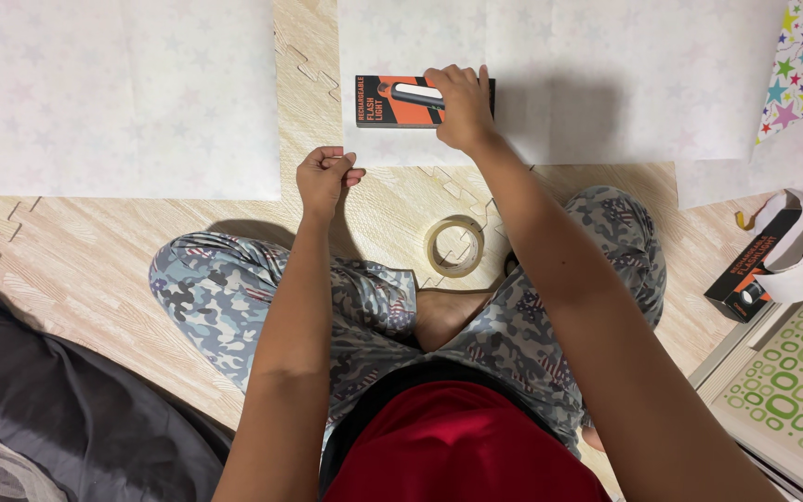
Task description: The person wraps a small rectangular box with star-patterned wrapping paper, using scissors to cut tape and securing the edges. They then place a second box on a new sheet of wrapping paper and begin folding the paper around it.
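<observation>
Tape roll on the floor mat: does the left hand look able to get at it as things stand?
Probably yes. The tape roll lies alone on the mat in front of the crossed legs, nothing on it or over it. The left hand hovers close by, curled with fingertips pinched, and only bare mat lies between them. The right hand rests on the orange box.

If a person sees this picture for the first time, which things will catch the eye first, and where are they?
First, the orange and black box at top centre, lying on a pale sheet of wrapping paper, with the right hand resting on it. Below it, the left hand is closed just off the paper's edge, and a tape roll lies on the wood-pattern floor mat before the crossed legs.
</observation>
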